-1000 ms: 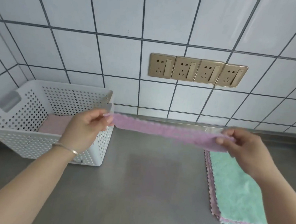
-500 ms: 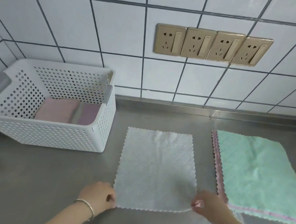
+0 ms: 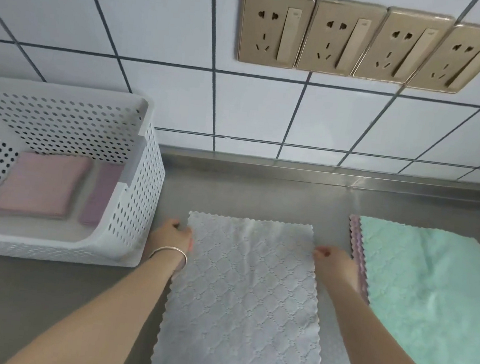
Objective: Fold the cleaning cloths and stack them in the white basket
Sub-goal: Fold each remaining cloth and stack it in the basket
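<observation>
A pale grey quilted cloth [image 3: 245, 301] lies spread flat on the steel counter [image 3: 42, 303] in front of me. My left hand [image 3: 172, 235] is at the cloth's left edge near the far corner, its curled fingers pinching that edge. My right hand [image 3: 335, 261] pinches the right edge opposite. The white perforated basket [image 3: 140, 189] stands at the left. It holds a folded pink cloth [image 3: 41, 184] and a folded mauve cloth [image 3: 101, 197] beside it. A flat pile topped by a mint green cloth [image 3: 428, 290] lies at the right.
A pink cloth's scalloped edge [image 3: 355, 241] shows under the green one. The tiled wall [image 3: 270, 111] with a row of gold sockets [image 3: 374, 43] rises right behind the counter. A raised steel lip [image 3: 322, 172] runs along the back.
A second ago both hands held a cloth stretched in the air. It then lay flat with my hands at its near corners; both hands have since moved up to the far side edges.
</observation>
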The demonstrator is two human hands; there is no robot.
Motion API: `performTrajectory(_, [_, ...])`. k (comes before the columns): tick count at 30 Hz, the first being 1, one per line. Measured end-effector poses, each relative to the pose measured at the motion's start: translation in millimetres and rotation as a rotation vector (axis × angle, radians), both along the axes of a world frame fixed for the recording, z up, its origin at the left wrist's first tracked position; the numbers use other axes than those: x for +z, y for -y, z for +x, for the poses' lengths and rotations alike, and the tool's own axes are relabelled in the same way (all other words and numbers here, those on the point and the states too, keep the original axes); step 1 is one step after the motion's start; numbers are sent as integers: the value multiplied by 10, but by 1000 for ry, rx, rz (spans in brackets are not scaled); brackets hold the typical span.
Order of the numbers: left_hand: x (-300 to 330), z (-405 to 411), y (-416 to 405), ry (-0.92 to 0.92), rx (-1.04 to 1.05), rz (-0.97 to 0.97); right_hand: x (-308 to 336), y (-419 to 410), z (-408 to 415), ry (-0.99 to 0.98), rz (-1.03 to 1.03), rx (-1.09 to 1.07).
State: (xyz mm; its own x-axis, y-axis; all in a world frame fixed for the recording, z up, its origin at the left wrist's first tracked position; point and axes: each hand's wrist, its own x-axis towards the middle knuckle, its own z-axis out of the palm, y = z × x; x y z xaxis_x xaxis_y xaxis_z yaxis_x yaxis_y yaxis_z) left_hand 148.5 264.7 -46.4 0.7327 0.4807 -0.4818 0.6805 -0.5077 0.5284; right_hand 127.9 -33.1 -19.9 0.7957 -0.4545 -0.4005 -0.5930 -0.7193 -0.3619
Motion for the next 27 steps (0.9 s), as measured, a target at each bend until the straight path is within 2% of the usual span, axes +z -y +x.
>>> performTrajectory(4, [-2,245,90,14,-80,141,-105,-28,229,29,-49,-65])
performTrajectory(11, [-117,299,57,70,-80,168,-191,-109,314,33,-120,-39])
performTrajectory(14, [-62,256,78,100,-107,257,-228,-136,284,112,-148,-49])
performTrajectory(16, [-17,159,114,152,-123,326,-234,-180,216,195,-252,24])
performTrajectory(18, [-1,-48,221,345,-292,417,-248,-317,62,319,-356,187])
performTrajectory(20, [-74,-362,401,523,-582,484,-309,-593,-195,470,-339,375])
performTrajectory(22, [-220,-694,572,496,-831,495,-398,-899,-515,479,-252,565])
performTrajectory(23, [-292,-826,614,461,-890,509,-449,-1017,-674,441,-217,627])
performTrajectory(25, [-405,-1028,578,395,-927,552,-551,-1105,-941,382,-184,664])
performTrajectory(27, [-513,-1201,409,381,-901,572,-602,-995,-1192,322,-185,613])
